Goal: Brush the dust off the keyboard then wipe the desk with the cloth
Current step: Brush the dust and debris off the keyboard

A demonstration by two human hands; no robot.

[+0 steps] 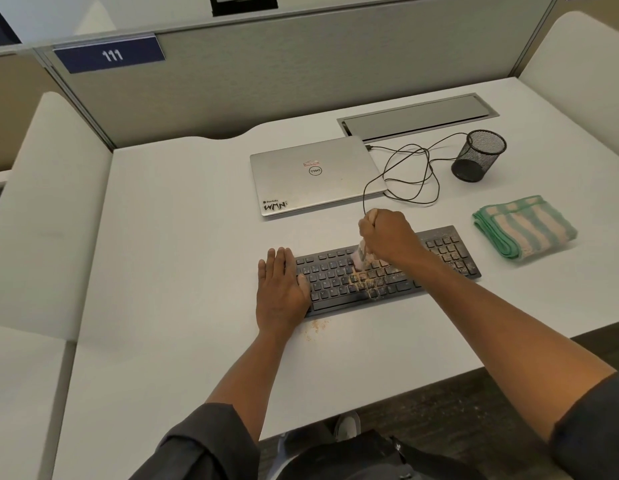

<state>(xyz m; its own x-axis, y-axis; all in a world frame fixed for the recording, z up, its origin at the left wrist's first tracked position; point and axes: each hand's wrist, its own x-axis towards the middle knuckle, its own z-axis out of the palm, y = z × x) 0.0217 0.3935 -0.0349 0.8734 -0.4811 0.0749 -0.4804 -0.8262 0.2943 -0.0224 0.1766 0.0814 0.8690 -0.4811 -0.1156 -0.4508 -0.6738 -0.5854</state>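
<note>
A black keyboard (339,282) lies on the white desk (183,237), with tan dust across its middle and right keys. My right hand (387,237) grips a small brush (360,258), whose pale bristles touch the upper middle keys. Most of the brush handle is hidden inside my fist. My left hand (282,289) lies flat with straight fingers on the keyboard's left end. A little dust (315,329) sits on the desk just in front of the keyboard. A folded green and beige striped cloth (524,226) lies to the right of the keyboard.
A shut silver laptop (315,174) lies behind the keyboard, with a black cable (412,174) looping beside it. A black mesh pen cup (479,155) stands at the back right. A metal cable hatch (417,117) is set in the desk. Partition walls enclose three sides.
</note>
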